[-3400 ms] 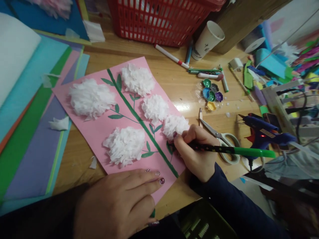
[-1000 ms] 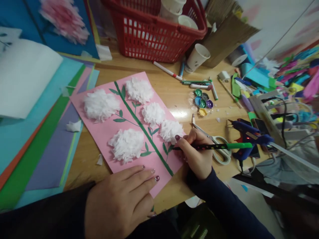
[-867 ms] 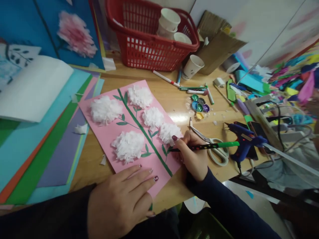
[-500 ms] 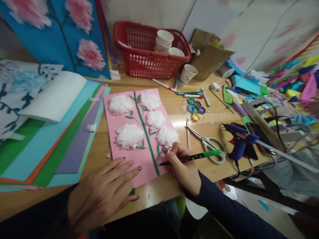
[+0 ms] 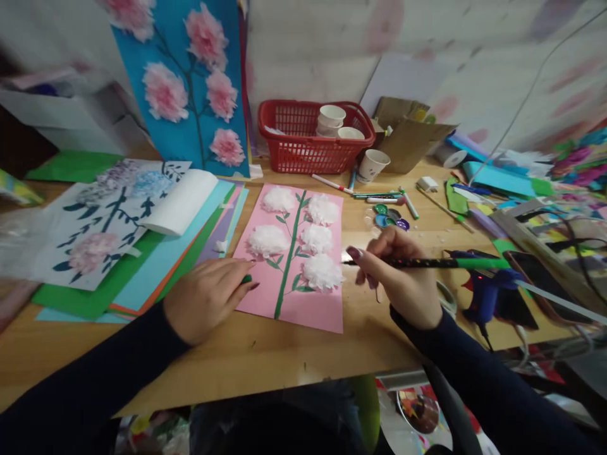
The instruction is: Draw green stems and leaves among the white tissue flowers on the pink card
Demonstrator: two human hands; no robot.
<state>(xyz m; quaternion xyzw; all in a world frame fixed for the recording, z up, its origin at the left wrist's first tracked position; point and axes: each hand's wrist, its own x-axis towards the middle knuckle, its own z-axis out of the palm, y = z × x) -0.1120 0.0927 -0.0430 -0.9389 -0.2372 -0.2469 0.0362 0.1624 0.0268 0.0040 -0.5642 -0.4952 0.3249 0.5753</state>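
A pink sheet (image 5: 310, 309) lies on the wooden table, with a green painted stem and several white tissue flowers (image 5: 322, 272) on it. My right hand (image 5: 403, 278) is closed round a black and green brush (image 5: 455, 263), lifted just right of the sheet, tip pointing left. My left hand (image 5: 206, 300) rests at the sheet's left edge with fingers curled over something small and green (image 5: 246, 279) that I cannot make out.
A stack of coloured paper (image 5: 156, 265) and a white flower picture (image 5: 95, 215) lie left. A blue flower picture (image 5: 190, 82) leans on the wall. Behind are a red basket (image 5: 303, 148) with cups, markers, a paint palette (image 5: 389, 218); a blue glue gun (image 5: 484, 278) right.
The view has tilted up and back. The pink sheet has turned upright. My right hand has lifted the brush off the sheet and moved right; my left hand has slid to the sheet's left edge.
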